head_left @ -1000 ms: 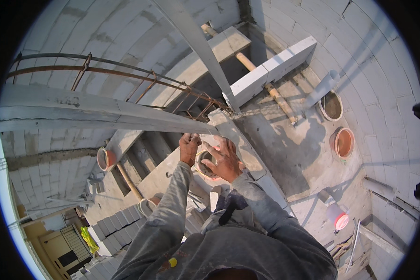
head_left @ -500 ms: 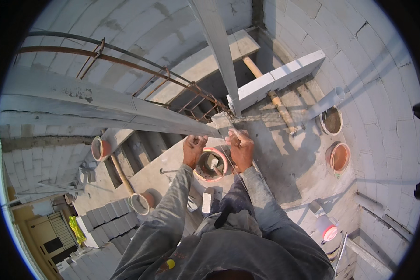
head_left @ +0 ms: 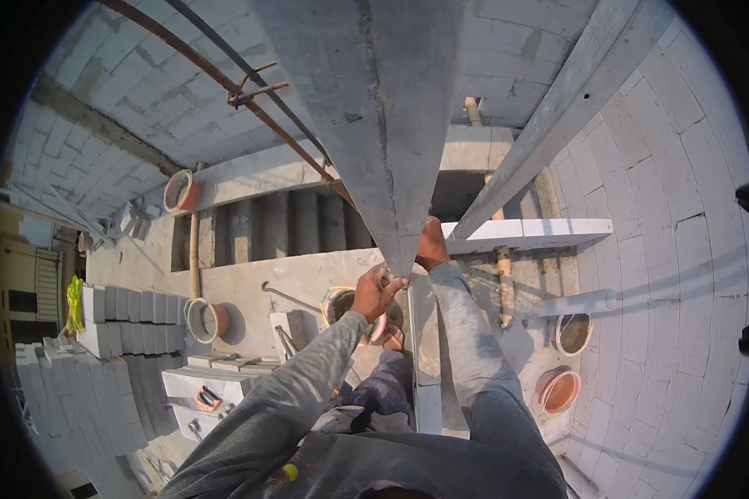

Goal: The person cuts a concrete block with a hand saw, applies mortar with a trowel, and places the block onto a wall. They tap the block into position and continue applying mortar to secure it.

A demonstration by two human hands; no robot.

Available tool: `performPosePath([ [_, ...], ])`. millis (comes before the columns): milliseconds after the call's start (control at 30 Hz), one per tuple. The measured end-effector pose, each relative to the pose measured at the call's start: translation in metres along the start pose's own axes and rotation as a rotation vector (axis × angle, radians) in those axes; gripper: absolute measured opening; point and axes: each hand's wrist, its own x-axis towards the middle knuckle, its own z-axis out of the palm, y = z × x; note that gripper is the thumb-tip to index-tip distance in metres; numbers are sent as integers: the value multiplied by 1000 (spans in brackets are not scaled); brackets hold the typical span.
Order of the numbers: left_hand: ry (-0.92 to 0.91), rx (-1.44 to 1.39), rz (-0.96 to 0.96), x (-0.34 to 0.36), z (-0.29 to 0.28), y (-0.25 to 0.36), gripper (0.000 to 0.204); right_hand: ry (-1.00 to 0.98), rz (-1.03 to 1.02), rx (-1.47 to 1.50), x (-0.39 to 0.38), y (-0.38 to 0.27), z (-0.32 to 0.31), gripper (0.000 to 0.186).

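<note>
A broad grey post (head_left: 366,125) with a seam along it rises straight in front of me, its foot between my hands. My left hand (head_left: 376,293) is at the post's lower left edge, its thumb and fingers pinched together; whatever lies in them is too small to make out. On the other side, my right hand (head_left: 430,244) rests against the post's right side, its fingers hidden behind it. A narrow grey block strip (head_left: 427,333) runs between my forearms. Below my left hand stands a round bucket (head_left: 333,301), partly covered by that hand.
A second grey post (head_left: 549,125) leans up at the right, beside a low white block wall (head_left: 549,229). Rusty rebar (head_left: 216,71) crosses the upper left, above a stairwell (head_left: 291,224). Buckets (head_left: 206,320), a grey pipe (head_left: 574,302) and stacked blocks (head_left: 133,320) stand around.
My view has turned, so the broad post now stands upright ahead instead of slanting from the left. My right hand has gone from the post's end to behind its right side.
</note>
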Motion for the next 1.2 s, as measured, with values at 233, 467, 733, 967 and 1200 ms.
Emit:
performPosePath([
  [233, 36, -75, 81, 2, 6, -16, 58, -203, -360, -267, 23, -6, 6, 14],
  [467, 44, -91, 55, 0, 9, -20, 62, -272, -510, -371, 36, -1, 14, 21],
  [733, 42, -97, 77, 1, 7, -19, 60, -455, -277, -465, 37, -1, 16, 33],
  [967, 43, -104, 57, 2, 10, -22, 59, -421, -127, -628, 39, -8, 27, 50],
  [1200, 41, -142, 7, 0, 8, -18, 56, -895, 305, 6, 79, -19, 2, 76],
])
